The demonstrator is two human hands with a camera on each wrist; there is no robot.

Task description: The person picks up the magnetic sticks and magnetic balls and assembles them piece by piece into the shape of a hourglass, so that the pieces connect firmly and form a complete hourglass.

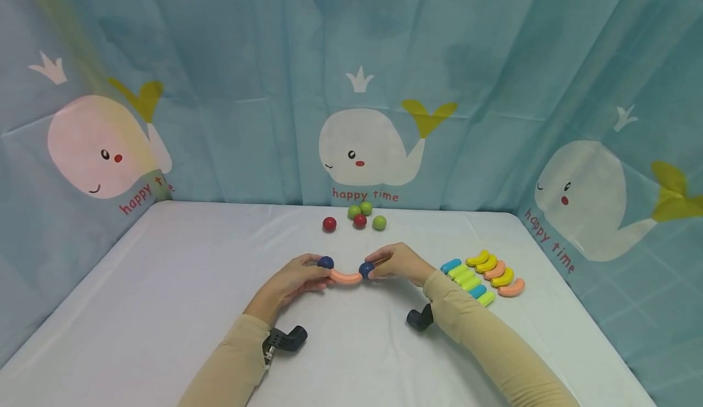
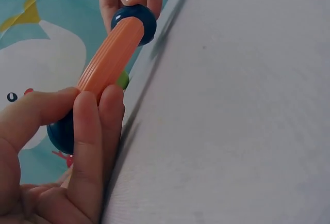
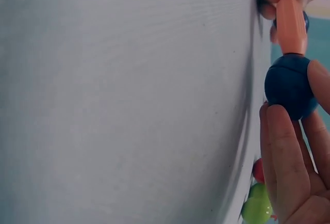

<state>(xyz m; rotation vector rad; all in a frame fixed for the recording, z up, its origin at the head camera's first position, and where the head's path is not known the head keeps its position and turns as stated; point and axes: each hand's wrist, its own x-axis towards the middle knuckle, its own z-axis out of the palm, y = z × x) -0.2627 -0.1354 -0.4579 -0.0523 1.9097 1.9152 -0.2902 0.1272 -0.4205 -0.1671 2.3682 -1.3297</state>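
Note:
A curved orange toy stick [image 1: 346, 279] is held above the white table, with a dark blue ball [image 1: 326, 262] at its left end and another dark blue ball [image 1: 366, 270] at its right end. My left hand [image 1: 291, 280] pinches the stick's left end between thumb and fingers; the left wrist view has the nearer ball partly hidden behind them. With thumb and fingertips, my right hand [image 1: 402, 263] grips the right ball. In the right wrist view that ball [image 3: 291, 85] meets the end of the stick [image 3: 292, 27].
Red balls [image 1: 329, 224] and green balls [image 1: 379, 223] lie near the table's back edge. On the right, short blue and lime sticks [image 1: 460, 273] sit beside curved yellow and orange ones [image 1: 502, 277]. A whale-print curtain [image 1: 247, 120] hangs behind the table.

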